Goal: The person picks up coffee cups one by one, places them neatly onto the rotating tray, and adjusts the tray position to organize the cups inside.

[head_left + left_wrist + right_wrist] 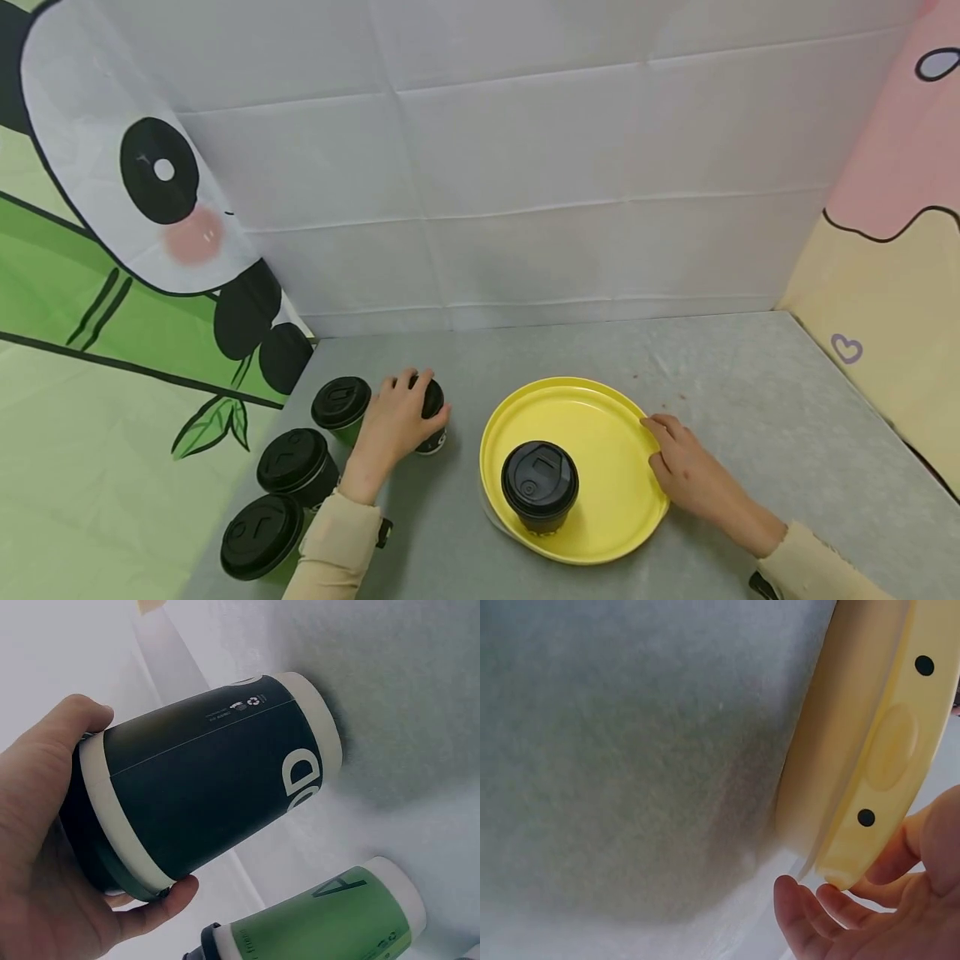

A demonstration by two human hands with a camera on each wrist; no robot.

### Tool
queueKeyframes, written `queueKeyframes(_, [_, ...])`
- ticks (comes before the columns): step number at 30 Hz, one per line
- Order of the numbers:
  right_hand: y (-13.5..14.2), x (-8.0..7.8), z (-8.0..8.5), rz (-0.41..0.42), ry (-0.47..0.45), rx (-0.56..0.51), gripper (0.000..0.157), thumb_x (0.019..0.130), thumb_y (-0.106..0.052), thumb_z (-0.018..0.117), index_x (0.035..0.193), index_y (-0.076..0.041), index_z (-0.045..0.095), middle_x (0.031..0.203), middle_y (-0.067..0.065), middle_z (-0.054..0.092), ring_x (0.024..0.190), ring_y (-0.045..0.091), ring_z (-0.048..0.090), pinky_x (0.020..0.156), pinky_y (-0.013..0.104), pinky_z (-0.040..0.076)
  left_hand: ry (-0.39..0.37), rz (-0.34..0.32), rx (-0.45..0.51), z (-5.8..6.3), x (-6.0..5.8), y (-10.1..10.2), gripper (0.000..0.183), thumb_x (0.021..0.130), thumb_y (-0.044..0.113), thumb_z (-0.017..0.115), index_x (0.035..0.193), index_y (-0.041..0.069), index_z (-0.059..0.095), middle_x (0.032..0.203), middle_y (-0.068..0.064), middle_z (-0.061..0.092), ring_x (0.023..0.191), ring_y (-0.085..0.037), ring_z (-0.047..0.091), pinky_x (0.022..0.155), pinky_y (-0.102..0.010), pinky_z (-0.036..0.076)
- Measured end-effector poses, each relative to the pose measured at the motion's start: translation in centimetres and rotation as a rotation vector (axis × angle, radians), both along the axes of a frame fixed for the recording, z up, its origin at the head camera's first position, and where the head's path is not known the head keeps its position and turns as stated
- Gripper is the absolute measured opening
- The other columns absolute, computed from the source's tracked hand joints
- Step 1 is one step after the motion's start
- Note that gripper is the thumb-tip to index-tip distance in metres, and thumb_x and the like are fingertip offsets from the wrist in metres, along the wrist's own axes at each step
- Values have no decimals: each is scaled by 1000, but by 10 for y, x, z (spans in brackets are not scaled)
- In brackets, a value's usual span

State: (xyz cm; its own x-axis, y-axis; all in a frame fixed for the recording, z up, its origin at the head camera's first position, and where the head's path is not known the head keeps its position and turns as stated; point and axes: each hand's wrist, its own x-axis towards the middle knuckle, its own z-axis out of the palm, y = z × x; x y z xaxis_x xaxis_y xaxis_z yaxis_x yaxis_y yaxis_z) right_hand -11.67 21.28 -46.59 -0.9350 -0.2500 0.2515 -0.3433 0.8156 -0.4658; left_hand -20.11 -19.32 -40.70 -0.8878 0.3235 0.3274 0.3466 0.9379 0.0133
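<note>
My left hand [393,425] grips a dark paper coffee cup [202,772] from above, its fingers and thumb around the black lid. The cup is upright, its base close over the grey table. To the right is a round yellow tray [611,492], with my right hand [697,475] holding its right rim. In the right wrist view, fingertips [791,900] curl at the tray's edge. Another black-lidded cup [540,483] stands on the tray, left of its middle.
Left of my left hand, three more black-lidded cups stand in a line: a far cup [341,404], a middle cup [298,467] and a near cup [262,537]. A white sheet [525,167] hangs behind the grey table [735,375]. Printed cloths flank both sides.
</note>
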Motion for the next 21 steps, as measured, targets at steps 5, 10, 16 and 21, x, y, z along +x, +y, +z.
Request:
queueKeyframes(5, [0, 5, -1, 0, 27, 10, 41, 95, 1, 53, 135, 10, 51, 133, 25, 51, 120, 40, 54, 92, 52, 50, 49, -12, -5, 6, 3, 2, 57, 91, 44, 69, 134, 8, 61, 129, -23, 59, 110, -47, 59, 82, -60, 53])
queueKeyframes(10, [-1, 11, -1, -16, 25, 15, 41, 96, -1, 52, 135, 9, 52, 132, 25, 51, 117, 38, 56, 88, 50, 51, 101, -29, -9, 17, 7, 5, 57, 91, 45, 70, 133, 9, 62, 129, -22, 60, 111, -47, 59, 82, -59, 54])
queueKeyframes(16, [-2, 20, 0, -53, -21, 24, 40, 95, -5, 53, 134, 7, 54, 132, 23, 52, 116, 38, 56, 88, 51, 51, 165, -52, -4, 35, 15, 14, 57, 89, 47, 70, 132, 11, 62, 131, -21, 59, 112, -46, 58, 83, -58, 54])
queueKeyframes(21, [-4, 26, 0, -74, 5, 47, 40, 93, -6, 57, 130, 6, 57, 128, 21, 54, 111, 39, 57, 82, 48, 52, 237, -80, -2, 54, 24, 27, 57, 88, 47, 70, 133, 13, 62, 134, -20, 58, 114, -45, 57, 86, -59, 53])
